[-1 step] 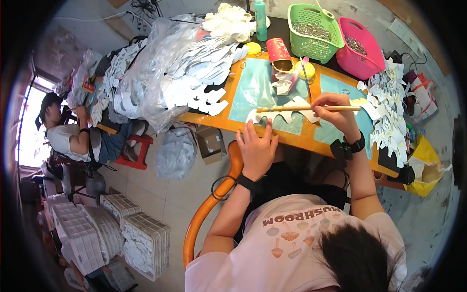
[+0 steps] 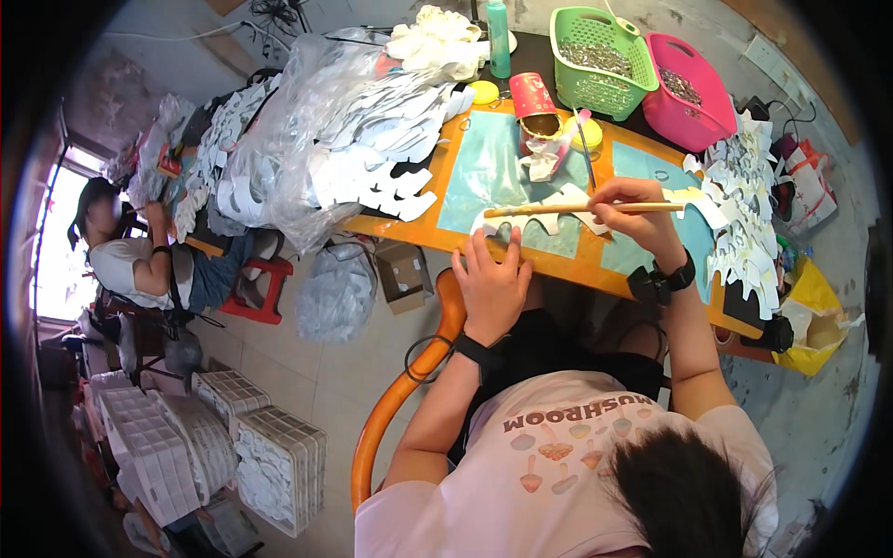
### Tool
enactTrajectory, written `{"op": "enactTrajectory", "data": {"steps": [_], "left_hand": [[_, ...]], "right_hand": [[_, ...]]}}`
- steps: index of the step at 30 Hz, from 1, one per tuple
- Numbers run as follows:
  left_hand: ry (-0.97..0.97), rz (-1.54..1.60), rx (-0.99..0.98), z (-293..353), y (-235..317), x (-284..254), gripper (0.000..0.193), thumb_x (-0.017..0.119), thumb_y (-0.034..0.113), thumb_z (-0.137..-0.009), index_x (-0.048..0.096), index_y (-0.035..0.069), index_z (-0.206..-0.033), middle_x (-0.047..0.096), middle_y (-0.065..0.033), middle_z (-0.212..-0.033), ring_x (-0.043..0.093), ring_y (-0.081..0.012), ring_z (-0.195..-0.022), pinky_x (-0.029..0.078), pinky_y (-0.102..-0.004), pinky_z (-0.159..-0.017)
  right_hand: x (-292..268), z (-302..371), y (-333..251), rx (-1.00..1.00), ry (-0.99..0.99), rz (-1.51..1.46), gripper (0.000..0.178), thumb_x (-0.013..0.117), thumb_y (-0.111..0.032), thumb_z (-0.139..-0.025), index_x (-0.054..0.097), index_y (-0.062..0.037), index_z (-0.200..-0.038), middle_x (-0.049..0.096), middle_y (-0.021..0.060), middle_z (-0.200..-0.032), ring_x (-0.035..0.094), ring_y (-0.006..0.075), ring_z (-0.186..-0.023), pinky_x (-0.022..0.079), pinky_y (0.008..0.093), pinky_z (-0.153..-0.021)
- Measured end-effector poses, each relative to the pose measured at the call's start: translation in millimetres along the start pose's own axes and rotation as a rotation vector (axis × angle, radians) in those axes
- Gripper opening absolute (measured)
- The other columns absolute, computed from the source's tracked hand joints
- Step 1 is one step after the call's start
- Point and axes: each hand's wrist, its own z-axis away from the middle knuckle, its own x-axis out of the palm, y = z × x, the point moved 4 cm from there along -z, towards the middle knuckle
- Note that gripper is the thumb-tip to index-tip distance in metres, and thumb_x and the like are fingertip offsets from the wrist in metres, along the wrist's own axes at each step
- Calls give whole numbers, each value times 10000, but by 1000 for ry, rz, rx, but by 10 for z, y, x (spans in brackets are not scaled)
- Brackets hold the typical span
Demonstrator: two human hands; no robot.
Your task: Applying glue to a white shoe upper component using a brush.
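Observation:
My right hand [image 2: 637,209] grips a long wooden-handled brush [image 2: 558,209], held nearly level over the table. The brush's tip points left and lies along the upper edge of a white scalloped piece [image 2: 535,223], which is flat on a pale blue sheet. Fingers apart, my left hand [image 2: 493,279] rests at the table's near edge, its fingertips on or right beside the white piece's left part. The brush and my right fingers hide some of the piece. Beyond them a red can [image 2: 532,98] lies tilted, with crumpled white paper [image 2: 541,166] at its mouth.
White cut pieces [image 2: 381,130] and clear plastic pile up on the left; more scalloped pieces [image 2: 744,205] lie right. Green [image 2: 609,88] and pink [image 2: 693,116] baskets holding small metal parts stand at the back. A co-worker [image 2: 130,242] sits far left. A wooden chair arm [image 2: 409,381] curves beside me.
My right hand and the brush have shifted slightly left, the tip moving along the white piece toward its left end. The left hand stays in place.

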Motion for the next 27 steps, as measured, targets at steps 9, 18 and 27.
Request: {"op": "enactTrajectory", "data": {"steps": [9,18,27], "left_hand": [[-8,-34,10,3,-1,1,487,630,367,-902,571,209,-1359,453,-257,-1306,433,-382,-1242,312,-606,-1014],[-12,-43,14,-6,5,1,482,621,373,-908,572,205,-1357,453,-260,-1304,436,-380,-1242,308,-612,-1019],[-31,-33,10,6,-14,16,512,623,388,-901,557,189,-1368,441,-279,-1325,416,-393,-1271,307,-623,-1029]], "right_hand": [[-113,-60,-2,-2,37,-136,111,623,-73,-908,662,25,-942,662,62,-709,640,76,-616,527,206,-573],[158,27,354,174,248,-350,138,573,-90,-935,660,1,-990,644,41,-668,593,64,-514,500,187,-477],[93,44,216,119,305,-292,161,556,-82,-920,688,-8,-974,633,35,-647,579,54,-500,483,185,-448]]}}
